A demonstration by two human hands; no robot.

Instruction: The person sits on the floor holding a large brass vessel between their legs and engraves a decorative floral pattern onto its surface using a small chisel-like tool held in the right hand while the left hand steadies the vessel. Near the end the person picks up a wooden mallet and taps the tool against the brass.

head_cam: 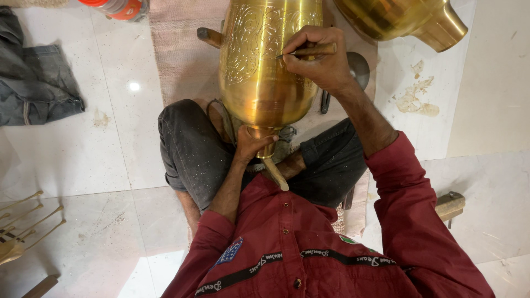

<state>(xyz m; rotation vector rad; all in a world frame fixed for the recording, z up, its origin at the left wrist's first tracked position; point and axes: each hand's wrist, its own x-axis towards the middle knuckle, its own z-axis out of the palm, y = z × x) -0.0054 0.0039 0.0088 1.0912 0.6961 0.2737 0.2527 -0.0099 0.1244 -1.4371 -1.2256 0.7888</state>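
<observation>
The right hand was closed on a wooden-handled engraving tool pressed to the brass vase lying across the lap, the left hand gripped its narrow neck, and scrollwork covered the upper body while the lower stayed plain.
</observation>
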